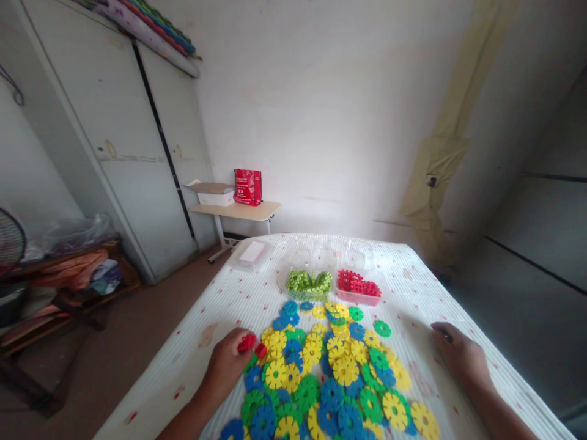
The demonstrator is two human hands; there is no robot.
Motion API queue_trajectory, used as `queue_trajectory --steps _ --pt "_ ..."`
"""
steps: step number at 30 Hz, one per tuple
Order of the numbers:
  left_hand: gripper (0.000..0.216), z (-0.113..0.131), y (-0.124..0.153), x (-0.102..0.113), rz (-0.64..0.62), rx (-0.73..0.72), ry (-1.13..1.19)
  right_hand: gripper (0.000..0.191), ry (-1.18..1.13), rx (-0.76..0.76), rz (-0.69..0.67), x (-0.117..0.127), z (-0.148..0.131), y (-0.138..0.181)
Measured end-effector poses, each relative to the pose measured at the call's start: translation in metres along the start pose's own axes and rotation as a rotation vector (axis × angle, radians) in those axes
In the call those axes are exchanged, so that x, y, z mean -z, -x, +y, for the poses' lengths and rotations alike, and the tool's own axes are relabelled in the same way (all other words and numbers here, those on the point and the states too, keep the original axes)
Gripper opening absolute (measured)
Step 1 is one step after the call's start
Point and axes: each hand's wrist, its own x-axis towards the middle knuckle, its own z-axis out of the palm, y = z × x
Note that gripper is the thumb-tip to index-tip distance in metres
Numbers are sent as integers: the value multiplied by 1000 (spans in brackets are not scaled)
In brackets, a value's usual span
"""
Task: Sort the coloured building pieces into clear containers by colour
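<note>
My left hand (230, 357) is closed on small red plastic building pieces (246, 342), at the left edge of the spread of discs. One red block (261, 351) shows just beside its fingertips; whether the fingers touch it is unclear. Notched plastic discs (345, 370) in yellow, blue and green lie in a loose, overlapping layer before me. On the right, my right hand (462, 354) rests at the tablecloth, apart from the discs. Its fingers are loosely bent with a dark gap between them, and I see nothing held there.
Behind the discs stand a clear tub of light green pieces (308, 283) and a clear tub of red pieces (358, 286). A clear lidded box (251, 253) sits at the table's far left. Beyond, a small side table (238, 211) carries a red bag (248, 187).
</note>
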Motion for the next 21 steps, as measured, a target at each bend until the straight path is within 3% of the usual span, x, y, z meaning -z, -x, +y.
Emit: queue_trajectory --steps 4,7,11,15,17,21 --pt "21 14 3 4 63 70 186 41 -8 10 5 -2 1 -1" --pt "22 21 2 10 -69 46 222 39 -16 4 7 -2 0 -1" --pt "23 22 -1 10 -296 -79 -112 37 -23 7 14 -1 -3 0" --pt "21 27 -5 8 -344 -128 -304 38 -14 -13 -7 1 -6 1" --pt "20 37 -9 10 -323 -122 -235 37 -12 -11 -10 2 -8 2" --pt "25 78 -28 8 -273 -9 126 35 -25 18 12 1 -10 3"
